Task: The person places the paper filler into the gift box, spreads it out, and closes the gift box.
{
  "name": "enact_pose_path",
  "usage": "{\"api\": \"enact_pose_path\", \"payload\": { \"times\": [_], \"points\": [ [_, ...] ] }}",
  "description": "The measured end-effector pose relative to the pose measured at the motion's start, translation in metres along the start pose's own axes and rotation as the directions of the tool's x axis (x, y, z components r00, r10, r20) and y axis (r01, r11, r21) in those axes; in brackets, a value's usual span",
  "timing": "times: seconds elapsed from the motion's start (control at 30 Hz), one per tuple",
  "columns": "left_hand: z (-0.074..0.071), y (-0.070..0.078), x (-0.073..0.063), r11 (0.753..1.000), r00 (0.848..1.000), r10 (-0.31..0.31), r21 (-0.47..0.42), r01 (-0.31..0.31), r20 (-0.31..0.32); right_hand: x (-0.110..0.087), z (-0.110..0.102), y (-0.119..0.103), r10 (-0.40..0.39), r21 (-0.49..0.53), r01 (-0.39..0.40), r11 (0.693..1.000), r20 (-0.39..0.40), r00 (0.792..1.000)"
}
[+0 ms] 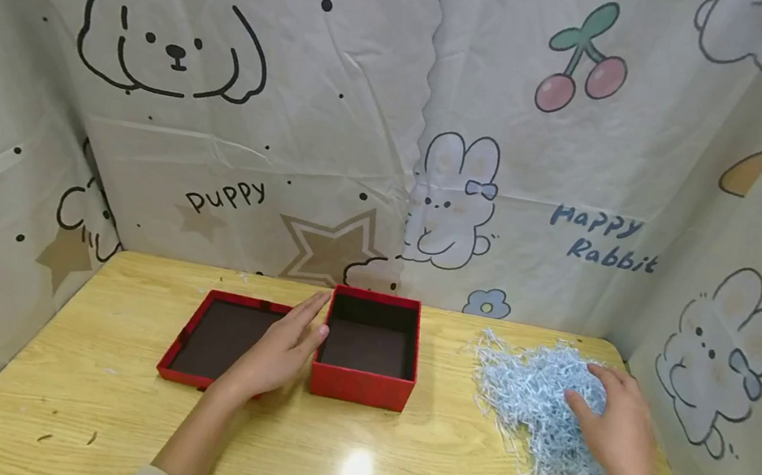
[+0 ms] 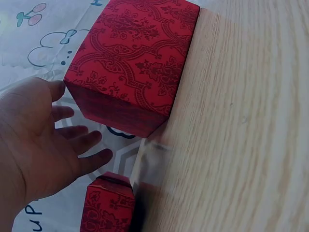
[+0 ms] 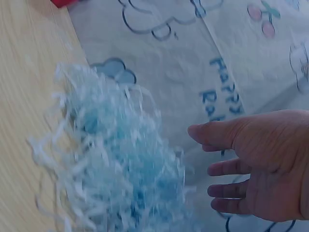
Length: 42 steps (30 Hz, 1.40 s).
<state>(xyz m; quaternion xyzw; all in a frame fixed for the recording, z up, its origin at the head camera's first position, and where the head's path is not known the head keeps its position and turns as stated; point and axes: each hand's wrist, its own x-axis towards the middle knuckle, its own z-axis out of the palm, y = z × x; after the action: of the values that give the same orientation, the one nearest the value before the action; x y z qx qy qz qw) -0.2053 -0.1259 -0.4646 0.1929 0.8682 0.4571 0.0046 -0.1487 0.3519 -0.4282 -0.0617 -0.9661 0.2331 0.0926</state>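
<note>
On the wooden tabletop (image 1: 450,469), shredded paper (image 1: 531,391) lies by my spread, empty right grip (image 1: 618,433) — likely light, springy, best scooped low; my left grip (image 1: 276,355), equally spread and empty, flanks the red box (image 1: 362,388).

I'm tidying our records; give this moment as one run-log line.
left hand: beside red box; right hand: near blue paper shreds; lid: off; shreds: outside box

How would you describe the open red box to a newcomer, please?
On the wooden table, between the left hand and the shredded blue paper, stands the open red box. Its greater depth sets it apart from the shallow red lid.
</note>
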Motion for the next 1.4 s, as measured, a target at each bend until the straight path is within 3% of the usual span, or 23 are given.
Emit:
{"api": "enact_pose_path", "payload": {
  "times": [0.3,0.5,0.7,0.93,1.07,1.4],
  "points": [
    [0.002,-0.002,0.0,0.999,0.999,-0.03,-0.027,0.031,0.027,0.006,0.004,0.056,0.132,0.076,-0.143,0.987,0.135,0.982],
    [0.003,-0.002,0.001,1.0,0.999,-0.024,-0.007,0.024,0.044,0.005,0.025,0.069,0.15,0.103,-0.154,0.983,0.042,0.988],
    [0.002,-0.002,0.0,1.0,0.999,-0.018,-0.004,0.018,0.05,0.003,0.027,0.063,0.246,0.196,-0.228,0.954,-0.074,0.966],
    [0.001,-0.002,0.0,1.0,0.999,-0.005,0.002,0.005,0.05,-0.001,0.005,0.044,0.285,0.225,-0.238,0.945,-0.207,0.936],
    [0.001,-0.001,0.001,1.0,0.999,0.0,0.004,0.0,0.045,-0.002,-0.009,0.031,0.294,0.241,-0.226,0.944,-0.3,0.908],
    [0.001,0.0,0.0,1.0,0.999,-0.004,0.001,0.004,0.046,-0.007,-0.03,0.007,0.383,0.348,-0.248,0.904,-0.403,0.831]
  ]
}}
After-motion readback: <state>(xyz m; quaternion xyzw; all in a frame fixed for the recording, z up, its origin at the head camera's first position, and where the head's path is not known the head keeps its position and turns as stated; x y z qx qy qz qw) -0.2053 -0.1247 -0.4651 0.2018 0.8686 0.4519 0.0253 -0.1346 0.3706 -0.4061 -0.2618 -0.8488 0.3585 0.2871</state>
